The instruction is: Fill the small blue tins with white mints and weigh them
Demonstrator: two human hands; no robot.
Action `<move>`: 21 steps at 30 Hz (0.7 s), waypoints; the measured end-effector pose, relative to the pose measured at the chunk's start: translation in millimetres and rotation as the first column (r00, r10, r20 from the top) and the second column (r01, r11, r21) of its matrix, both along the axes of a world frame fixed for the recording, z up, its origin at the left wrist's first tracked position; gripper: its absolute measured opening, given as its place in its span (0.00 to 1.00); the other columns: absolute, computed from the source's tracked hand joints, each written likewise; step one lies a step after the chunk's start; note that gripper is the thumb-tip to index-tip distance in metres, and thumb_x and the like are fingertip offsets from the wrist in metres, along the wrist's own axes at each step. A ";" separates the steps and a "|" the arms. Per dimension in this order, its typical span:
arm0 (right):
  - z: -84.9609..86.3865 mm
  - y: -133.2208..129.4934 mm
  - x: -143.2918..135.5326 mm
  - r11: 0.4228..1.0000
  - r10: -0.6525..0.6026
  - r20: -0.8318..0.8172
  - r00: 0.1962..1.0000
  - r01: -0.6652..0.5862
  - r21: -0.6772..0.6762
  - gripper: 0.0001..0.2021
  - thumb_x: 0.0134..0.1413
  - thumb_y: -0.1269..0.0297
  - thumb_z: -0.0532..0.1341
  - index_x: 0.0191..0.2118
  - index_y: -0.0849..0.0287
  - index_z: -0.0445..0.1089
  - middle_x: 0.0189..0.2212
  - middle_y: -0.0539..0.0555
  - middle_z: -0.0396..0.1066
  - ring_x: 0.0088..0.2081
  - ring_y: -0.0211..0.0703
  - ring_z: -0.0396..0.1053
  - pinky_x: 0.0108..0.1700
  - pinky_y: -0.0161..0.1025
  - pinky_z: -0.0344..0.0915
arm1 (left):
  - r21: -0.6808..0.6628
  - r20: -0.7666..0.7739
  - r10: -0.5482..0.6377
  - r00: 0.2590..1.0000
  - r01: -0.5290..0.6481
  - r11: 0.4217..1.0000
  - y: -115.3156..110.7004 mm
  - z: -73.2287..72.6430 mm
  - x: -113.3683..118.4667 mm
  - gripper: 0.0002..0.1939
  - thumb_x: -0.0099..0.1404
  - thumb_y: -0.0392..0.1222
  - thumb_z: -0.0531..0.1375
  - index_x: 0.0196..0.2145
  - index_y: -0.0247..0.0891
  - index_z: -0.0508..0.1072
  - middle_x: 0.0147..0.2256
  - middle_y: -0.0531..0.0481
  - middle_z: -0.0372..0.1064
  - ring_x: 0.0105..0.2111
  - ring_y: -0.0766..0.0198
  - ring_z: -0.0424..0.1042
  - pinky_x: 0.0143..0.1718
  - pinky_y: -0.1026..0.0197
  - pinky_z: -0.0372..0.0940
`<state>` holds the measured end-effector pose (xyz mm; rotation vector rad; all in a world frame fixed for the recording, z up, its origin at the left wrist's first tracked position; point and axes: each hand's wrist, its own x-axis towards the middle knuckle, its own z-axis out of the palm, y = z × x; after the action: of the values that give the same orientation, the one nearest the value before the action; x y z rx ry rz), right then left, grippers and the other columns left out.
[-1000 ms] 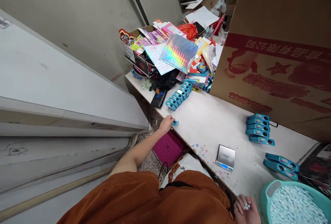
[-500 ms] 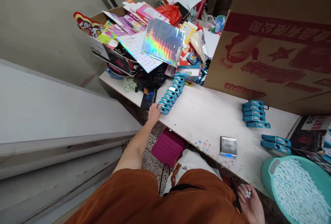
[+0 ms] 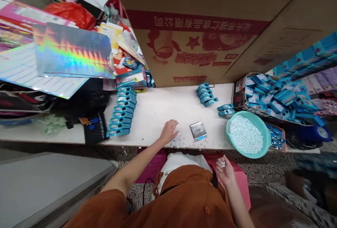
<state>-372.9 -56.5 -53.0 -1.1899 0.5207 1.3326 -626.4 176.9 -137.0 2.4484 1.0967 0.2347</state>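
My left hand [image 3: 169, 131] rests flat and empty on the white table [image 3: 158, 110], fingers spread, near small scattered bits at the front edge. A row of blue boxes [image 3: 122, 113] lies to its left. A small digital scale [image 3: 198, 131] sits just to its right. My right hand [image 3: 224, 170] hangs below the table edge over my lap, cupped around a few small white pellets. A teal bowl [image 3: 229, 127] full of the same white pellets stands at the table's front right.
A big cardboard carton [image 3: 200, 28] fills the back. More blue boxes [image 3: 207, 94] lie before it, and a tray of them [image 3: 273, 96] is at right. Papers and a holographic sheet [image 3: 71, 51] pile up at left. A pink stool [image 3: 243, 182] is under me.
My left hand left the row of blue boxes and swung right to the table's front edge beside the scale. The view turned right. My right hand stayed low, holding pellets.
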 end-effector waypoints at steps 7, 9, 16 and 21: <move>-12.4 -51.4 30.0 0.984 -0.179 0.029 0.983 0.179 0.006 0.18 0.45 0.60 0.65 0.24 0.56 0.52 0.16 0.40 0.53 0.14 0.26 0.49 0.13 0.26 0.45 | 0.079 0.057 -0.121 0.991 0.116 0.990 54.4 14.3 226.2 0.23 0.61 0.42 0.57 0.53 0.35 0.59 0.54 0.40 0.58 0.55 0.51 0.55 0.53 0.50 0.53; -17.3 -70.5 42.9 0.977 -0.214 0.043 0.976 0.214 0.004 0.18 0.44 0.60 0.66 0.24 0.56 0.52 0.16 0.40 0.54 0.14 0.26 0.49 0.13 0.25 0.45 | 0.106 0.028 -0.069 0.997 0.066 0.992 71.0 12.6 269.0 0.23 0.61 0.42 0.58 0.52 0.34 0.60 0.53 0.38 0.58 0.54 0.49 0.56 0.53 0.49 0.53; -31.8 -119.0 97.9 0.953 -0.288 0.045 0.957 0.291 -0.082 0.17 0.45 0.60 0.65 0.23 0.56 0.53 0.16 0.40 0.54 0.15 0.27 0.51 0.15 0.27 0.49 | 0.137 -0.091 -0.062 0.994 0.074 0.988 93.8 -19.1 326.4 0.14 0.64 0.31 0.49 0.47 0.34 0.64 0.52 0.35 0.59 0.52 0.49 0.58 0.51 0.46 0.53; -32.7 -111.6 140.1 0.964 -0.244 0.021 0.969 0.245 -0.101 0.16 0.46 0.62 0.65 0.23 0.57 0.53 0.16 0.41 0.55 0.15 0.27 0.52 0.14 0.27 0.49 | 0.108 -0.069 -0.129 0.989 0.136 0.985 75.1 -31.2 316.6 0.14 0.66 0.30 0.45 0.43 0.39 0.66 0.53 0.41 0.60 0.54 0.53 0.57 0.54 0.48 0.51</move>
<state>-232.9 -168.1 -85.7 -1.1729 0.7138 1.0992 -309.7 252.0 -168.3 2.6324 0.9647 0.1850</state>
